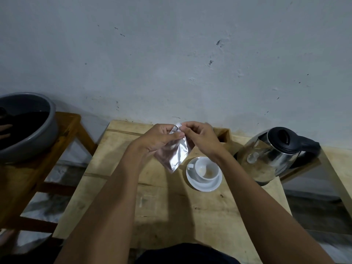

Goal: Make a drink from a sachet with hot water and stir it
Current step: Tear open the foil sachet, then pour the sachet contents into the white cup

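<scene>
A silver foil sachet (174, 155) hangs tilted above the wooden table (171, 206), just left of the cup. My left hand (158, 139) grips its upper part with thumb and fingers. My right hand (200, 138) pinches its top corner. Below and to the right, a white cup (207, 168) stands on a white saucer (198, 184), and something pale lies in the cup. A steel kettle (266, 159) with a black lid and handle stands at the table's right edge.
A grey basin (28, 138) with dark contents sits on a brown wooden rack (62, 134) to the left. A grey wall rises right behind the table. A second wooden surface (337, 168) lies right of the kettle.
</scene>
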Demonstrator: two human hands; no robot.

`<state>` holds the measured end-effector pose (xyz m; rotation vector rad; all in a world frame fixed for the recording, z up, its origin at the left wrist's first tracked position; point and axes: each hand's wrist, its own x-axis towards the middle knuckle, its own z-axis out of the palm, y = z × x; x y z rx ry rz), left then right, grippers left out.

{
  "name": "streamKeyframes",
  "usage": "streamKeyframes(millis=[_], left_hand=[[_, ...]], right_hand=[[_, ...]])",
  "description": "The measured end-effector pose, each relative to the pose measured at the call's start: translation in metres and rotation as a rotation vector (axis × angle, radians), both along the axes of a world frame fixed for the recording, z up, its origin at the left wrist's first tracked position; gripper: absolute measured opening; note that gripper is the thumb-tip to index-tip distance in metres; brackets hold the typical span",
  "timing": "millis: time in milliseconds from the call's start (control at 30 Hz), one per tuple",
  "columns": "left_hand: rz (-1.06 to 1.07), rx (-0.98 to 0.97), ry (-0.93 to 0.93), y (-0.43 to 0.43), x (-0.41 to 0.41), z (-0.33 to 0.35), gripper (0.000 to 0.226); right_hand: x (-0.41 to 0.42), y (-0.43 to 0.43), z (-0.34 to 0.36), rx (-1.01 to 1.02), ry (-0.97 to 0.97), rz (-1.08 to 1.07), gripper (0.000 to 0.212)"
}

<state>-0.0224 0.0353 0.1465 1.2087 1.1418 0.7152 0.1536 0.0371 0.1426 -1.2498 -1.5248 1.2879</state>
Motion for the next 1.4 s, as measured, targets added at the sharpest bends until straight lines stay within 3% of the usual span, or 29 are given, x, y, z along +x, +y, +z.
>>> streamKeyframes(millis=[133,267,400,567,667,767,933,1100,1300,1400], left_hand=[[0.041,0.054,0.055,0.000,0.003,-0.002,0.019],[0.159,0.135,-0.025,0.000,0.014,-0.010,0.019],[0.225,0.153,-0.084,-0.004,0.026,-0.015,0.019],[0.203,0.113,-0.275,-0.001,0.029,-0.019,0.022],[0.276,0.130,-0.216,-0.003,0.031,-0.022,0.014],[0.319,0.168,-0.079,-0.008,0.028,-0.022,0.017],[0.410,0.132,-0.039,-0.005,0.025,-0.021,0.013],[0.403,0.178,-0.010,-0.009,0.011,-0.029,0.008],[0.400,0.160,-0.021,-0.009,0.004,-0.028,0.007],[0.411,0.154,0.009,-0.013,-0.001,-0.031,0.011]], right_hand=[[0.006,0.001,0.001,-0.060,-0.039,0.047,0.024],[-0.021,-0.011,-0.012,0.008,0.149,-0.283,0.025],[-0.050,-0.017,-0.028,-0.103,0.440,-0.562,0.016],[-0.065,-0.012,-0.029,-0.104,0.494,-0.744,0.015],[-0.061,-0.005,-0.021,-0.116,0.530,-0.837,0.019],[-0.044,0.007,-0.012,-0.080,0.572,-0.767,0.020],[-0.034,0.006,-0.015,-0.038,0.509,-0.667,0.018],[-0.010,0.014,-0.022,-0.074,0.597,-0.806,0.019],[-0.002,0.009,-0.022,-0.055,0.368,-0.659,0.019],[0.003,0.003,-0.035,-0.087,0.172,-0.542,0.035]])
